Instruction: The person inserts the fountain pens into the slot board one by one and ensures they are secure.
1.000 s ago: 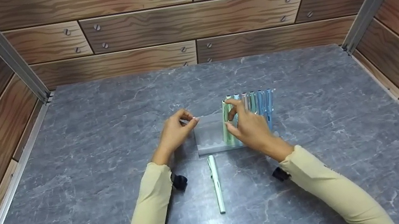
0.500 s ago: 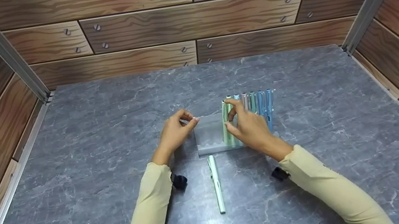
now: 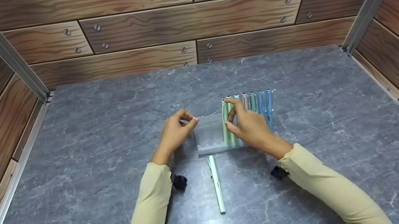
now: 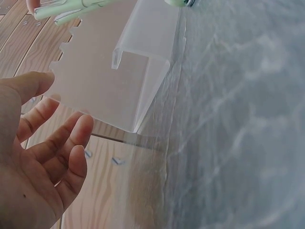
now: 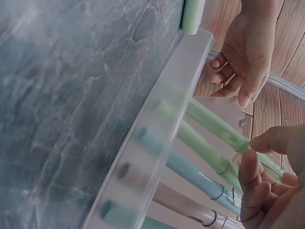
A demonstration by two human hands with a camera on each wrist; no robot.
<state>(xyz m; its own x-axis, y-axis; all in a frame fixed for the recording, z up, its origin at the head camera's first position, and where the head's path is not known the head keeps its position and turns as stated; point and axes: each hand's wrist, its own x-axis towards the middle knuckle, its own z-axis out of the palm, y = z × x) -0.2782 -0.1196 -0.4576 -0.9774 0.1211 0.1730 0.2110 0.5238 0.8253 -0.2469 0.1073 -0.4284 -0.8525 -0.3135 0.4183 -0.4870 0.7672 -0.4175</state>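
Observation:
A translucent pen stand (image 3: 208, 131) stands mid-table, with several pens upright in its right part. My left hand (image 3: 174, 133) pinches the stand's upper left corner between thumb and fingers; in the left wrist view the thumb (image 4: 35, 85) lies on its notched edge. At the left end of the row, my right hand (image 3: 253, 129) holds a light green pen (image 5: 214, 124) between thumb and fingers, its lower end in the stand's front ledge. Beside it are another green pen (image 5: 205, 152), a light blue pen (image 5: 195, 179) and a brownish pen (image 5: 183, 202).
Another light green pen (image 3: 216, 185) lies on the grey marbled table (image 3: 72, 168) in front of the stand. Dark green and blue pens (image 3: 270, 101) fill the stand's right end. Wood-patterned walls (image 3: 185, 22) enclose the table at the back and sides.
Almost nothing differs. The right hand keeps its hold on the green pen with only a very slight shift, and the left hand stays at the stand's corner.

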